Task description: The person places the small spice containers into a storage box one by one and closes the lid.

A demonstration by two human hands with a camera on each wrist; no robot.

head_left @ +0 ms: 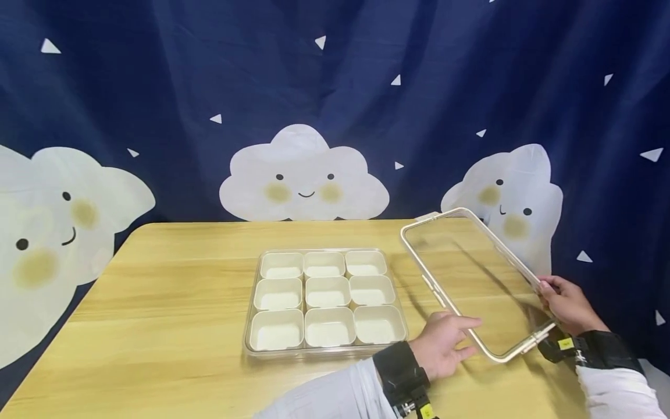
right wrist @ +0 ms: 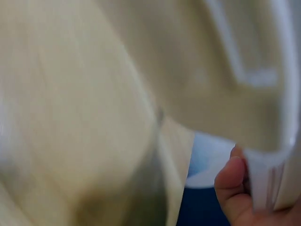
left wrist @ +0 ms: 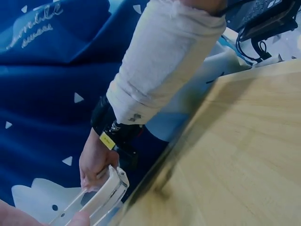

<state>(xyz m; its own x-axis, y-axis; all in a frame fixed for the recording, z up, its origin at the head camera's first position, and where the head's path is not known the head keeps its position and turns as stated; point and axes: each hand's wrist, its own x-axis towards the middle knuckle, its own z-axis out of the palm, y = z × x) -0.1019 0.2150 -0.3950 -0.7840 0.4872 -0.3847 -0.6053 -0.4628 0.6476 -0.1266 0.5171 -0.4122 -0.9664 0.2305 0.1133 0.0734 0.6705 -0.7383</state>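
Observation:
A clear rectangular lid (head_left: 487, 262) with a cream frame is held tilted above the table's right side. My right hand (head_left: 570, 305) grips its right edge; the right wrist view has the thumb (right wrist: 230, 179) against the pale frame. Near the lid's lower left edge is my left hand (head_left: 442, 343), index finger extended across the frame and thumb spread apart from it. Left of the hands sits a clear tray (head_left: 324, 351) holding several cream compartment cups (head_left: 328, 327) in rows, their insides bare. Much of the left hand lies outside the left wrist view.
The wood-grain table (head_left: 173, 302) extends left of the tray and in front of it. Behind it hangs a dark blue curtain (head_left: 262, 70) with smiling clouds and white triangles. Dark equipment with cables (left wrist: 263, 23) shows at the top of the left wrist view.

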